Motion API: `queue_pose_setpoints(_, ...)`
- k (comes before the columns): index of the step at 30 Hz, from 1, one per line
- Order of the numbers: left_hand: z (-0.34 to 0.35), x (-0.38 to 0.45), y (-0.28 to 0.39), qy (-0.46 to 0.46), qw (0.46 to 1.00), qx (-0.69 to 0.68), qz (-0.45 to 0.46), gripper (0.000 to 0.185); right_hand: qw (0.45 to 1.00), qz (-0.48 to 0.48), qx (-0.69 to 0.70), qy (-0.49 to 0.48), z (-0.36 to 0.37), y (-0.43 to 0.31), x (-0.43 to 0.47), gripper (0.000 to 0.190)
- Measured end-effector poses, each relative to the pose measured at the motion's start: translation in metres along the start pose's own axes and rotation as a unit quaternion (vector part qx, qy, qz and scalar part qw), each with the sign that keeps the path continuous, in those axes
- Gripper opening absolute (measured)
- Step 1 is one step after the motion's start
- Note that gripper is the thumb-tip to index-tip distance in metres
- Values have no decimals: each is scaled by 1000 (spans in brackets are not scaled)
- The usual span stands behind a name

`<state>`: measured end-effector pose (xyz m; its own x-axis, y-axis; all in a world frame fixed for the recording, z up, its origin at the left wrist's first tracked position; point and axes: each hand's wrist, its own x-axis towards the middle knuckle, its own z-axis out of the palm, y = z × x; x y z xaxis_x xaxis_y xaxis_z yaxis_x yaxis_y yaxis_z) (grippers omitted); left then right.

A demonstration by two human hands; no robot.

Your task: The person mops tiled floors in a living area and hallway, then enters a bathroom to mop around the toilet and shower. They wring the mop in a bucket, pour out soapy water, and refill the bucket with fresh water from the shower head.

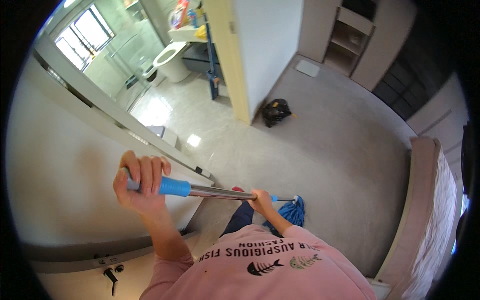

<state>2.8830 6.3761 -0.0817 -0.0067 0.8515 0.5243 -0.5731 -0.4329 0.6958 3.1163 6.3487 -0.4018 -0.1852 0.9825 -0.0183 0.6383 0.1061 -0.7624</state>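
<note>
My left hand [141,183] is wrapped around the grey end of a mop's blue grip [174,186], up at chest height. Farther down, my right hand [262,202] clasps the shiny metal mop handle [221,192]. The handle slopes from the upper left down to the right. Its blue strand mop head [294,213] rests on the grey tiled floor [337,180], to the right of my feet. My right forearm and pink shirt hide part of the strands. A red shoe [237,189] shows just behind the handle.
A tied black garbage bag [276,112] sits by the wall corner. Through the doorway stand a toilet [173,62] and a blue long-handled tool [212,80]. A bed [416,210] borders the right; a white flat square [307,68] lies near the open cabinet [345,41].
</note>
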Motion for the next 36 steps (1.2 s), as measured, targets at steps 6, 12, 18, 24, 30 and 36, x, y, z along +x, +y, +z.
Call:
queue_pose_setpoints(6,-42,109,-54,-28,999,1,-33,27,996,44,83,-10,-3,-3,105,13)
queue_pose_setpoints(12,-78,202,-33,-113,993,34,5,22,984,-13,175,8,39,-50,204,11)
queue_pose_setpoints(18,-94,237,16,-131,971,194,50,21,958,-189,191,-103,91,-113,319,17)
queue_pose_setpoints(24,-128,252,-20,-88,949,292,74,25,920,-210,289,-163,166,-142,434,14)
queue_pose_setpoints(30,-178,323,-84,-66,914,401,7,25,896,-266,230,-270,208,-140,567,9)
queue_pose_setpoints(36,-227,366,-82,-6,892,452,-20,24,880,-302,83,-358,238,-175,646,13)
